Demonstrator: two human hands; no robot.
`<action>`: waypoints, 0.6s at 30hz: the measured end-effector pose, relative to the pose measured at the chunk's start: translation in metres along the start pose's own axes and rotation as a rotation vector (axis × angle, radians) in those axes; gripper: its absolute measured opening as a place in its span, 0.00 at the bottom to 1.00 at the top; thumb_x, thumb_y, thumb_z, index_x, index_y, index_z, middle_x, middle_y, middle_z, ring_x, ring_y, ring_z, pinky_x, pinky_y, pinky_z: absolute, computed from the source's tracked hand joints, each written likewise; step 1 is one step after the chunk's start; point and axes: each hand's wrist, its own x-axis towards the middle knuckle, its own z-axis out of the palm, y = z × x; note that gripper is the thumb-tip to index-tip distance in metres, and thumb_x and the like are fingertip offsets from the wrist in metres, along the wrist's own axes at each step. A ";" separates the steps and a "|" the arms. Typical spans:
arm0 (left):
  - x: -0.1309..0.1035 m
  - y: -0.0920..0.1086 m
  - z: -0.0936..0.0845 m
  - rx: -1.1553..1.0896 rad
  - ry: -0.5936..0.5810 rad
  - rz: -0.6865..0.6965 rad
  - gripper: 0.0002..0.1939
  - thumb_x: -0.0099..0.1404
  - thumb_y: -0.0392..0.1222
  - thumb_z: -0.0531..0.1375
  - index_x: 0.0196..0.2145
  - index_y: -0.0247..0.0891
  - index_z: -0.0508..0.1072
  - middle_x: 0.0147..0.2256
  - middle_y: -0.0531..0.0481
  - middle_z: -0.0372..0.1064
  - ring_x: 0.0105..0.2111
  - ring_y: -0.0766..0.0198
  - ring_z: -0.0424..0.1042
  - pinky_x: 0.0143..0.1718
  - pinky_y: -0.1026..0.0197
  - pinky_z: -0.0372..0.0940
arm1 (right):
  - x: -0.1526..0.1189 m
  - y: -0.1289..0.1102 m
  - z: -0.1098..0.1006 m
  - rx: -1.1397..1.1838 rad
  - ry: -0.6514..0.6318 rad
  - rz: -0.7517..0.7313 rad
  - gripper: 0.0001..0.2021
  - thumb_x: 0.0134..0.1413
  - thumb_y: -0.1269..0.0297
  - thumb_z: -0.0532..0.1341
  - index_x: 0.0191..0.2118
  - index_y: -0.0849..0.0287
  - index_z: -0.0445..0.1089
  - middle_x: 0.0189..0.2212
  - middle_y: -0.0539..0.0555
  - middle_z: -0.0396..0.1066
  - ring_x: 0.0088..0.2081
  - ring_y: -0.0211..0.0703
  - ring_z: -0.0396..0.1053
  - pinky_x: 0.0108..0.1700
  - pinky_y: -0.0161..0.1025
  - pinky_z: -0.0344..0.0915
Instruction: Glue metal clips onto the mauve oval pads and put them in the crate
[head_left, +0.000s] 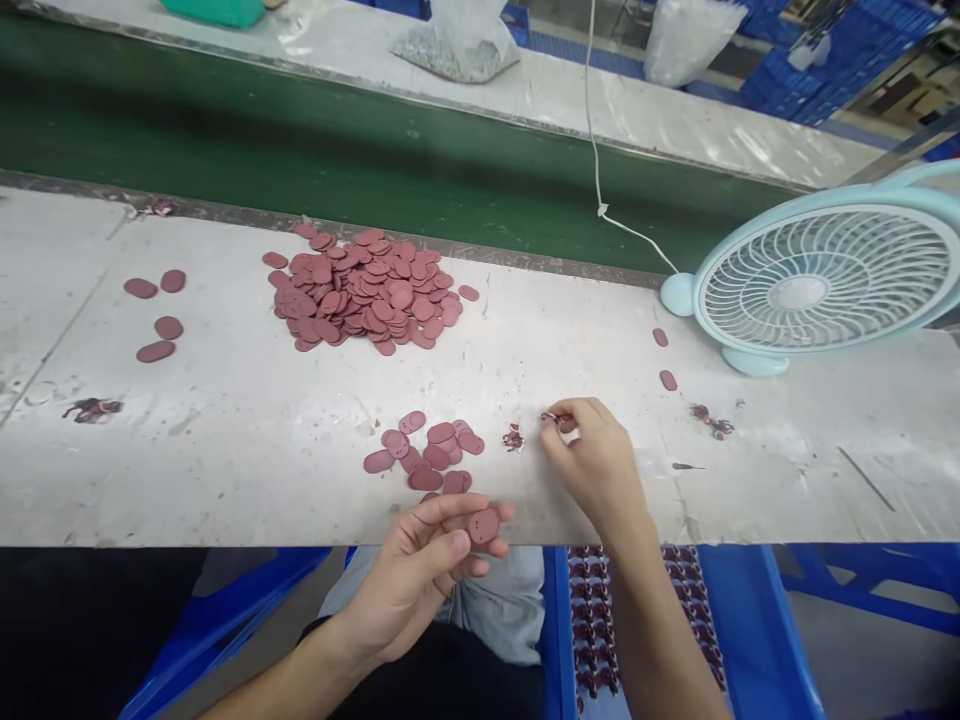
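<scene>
My left hand (409, 575), at the front edge of the table, pinches a flat reddish-brown oval piece (484, 526) with small holes between thumb and fingers. My right hand (596, 460) rests on the tabletop, thumb and fingertips curled together over small dark red bits (556, 420); what exactly they grip is too small to make out. Just left of those fingertips lies a little cluster of similar dark red bits (513, 437). Beyond the left hand is a loose group of oval pieces (436, 457), some with holes showing, several overlapping.
A large heap of reddish ovals (367, 290) lies toward the back of the white table (225, 450). A light-blue fan (799, 290) stands at right, its white cord (598, 170) crossing the green strip (300, 165). Below the edge, a blue crate (765, 630) holds rows of dark red parts.
</scene>
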 end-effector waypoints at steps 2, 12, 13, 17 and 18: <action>0.001 0.001 -0.001 0.016 -0.022 0.014 0.12 0.64 0.36 0.67 0.46 0.40 0.80 0.51 0.41 0.78 0.40 0.63 0.80 0.38 0.69 0.73 | -0.022 -0.010 -0.011 0.192 0.014 0.112 0.05 0.61 0.64 0.61 0.40 0.58 0.72 0.33 0.55 0.74 0.33 0.45 0.73 0.34 0.41 0.73; 0.011 -0.008 0.007 0.173 -0.037 0.091 0.11 0.62 0.35 0.69 0.44 0.41 0.81 0.43 0.47 0.82 0.42 0.62 0.79 0.41 0.64 0.75 | -0.094 -0.053 -0.016 1.009 -0.171 0.353 0.08 0.59 0.68 0.67 0.44 0.49 0.77 0.35 0.49 0.78 0.33 0.37 0.76 0.36 0.32 0.75; 0.011 -0.009 0.007 0.179 -0.050 0.096 0.11 0.62 0.35 0.68 0.44 0.41 0.81 0.43 0.47 0.82 0.42 0.62 0.79 0.42 0.64 0.75 | -0.094 -0.053 -0.016 0.996 -0.177 0.352 0.09 0.59 0.68 0.67 0.44 0.49 0.77 0.36 0.49 0.78 0.35 0.38 0.77 0.37 0.32 0.75; 0.011 -0.013 0.007 0.191 -0.092 0.147 0.10 0.63 0.31 0.67 0.43 0.40 0.80 0.39 0.49 0.81 0.40 0.66 0.79 0.45 0.66 0.73 | -0.096 -0.050 -0.018 0.991 -0.207 0.376 0.08 0.60 0.68 0.66 0.44 0.49 0.78 0.38 0.50 0.80 0.37 0.40 0.78 0.39 0.33 0.76; 0.011 -0.014 0.007 0.201 -0.093 0.160 0.10 0.63 0.31 0.67 0.42 0.40 0.80 0.40 0.49 0.81 0.40 0.67 0.79 0.46 0.66 0.72 | -0.096 -0.049 -0.017 0.994 -0.210 0.378 0.09 0.61 0.68 0.66 0.45 0.49 0.78 0.39 0.51 0.80 0.38 0.40 0.78 0.40 0.34 0.76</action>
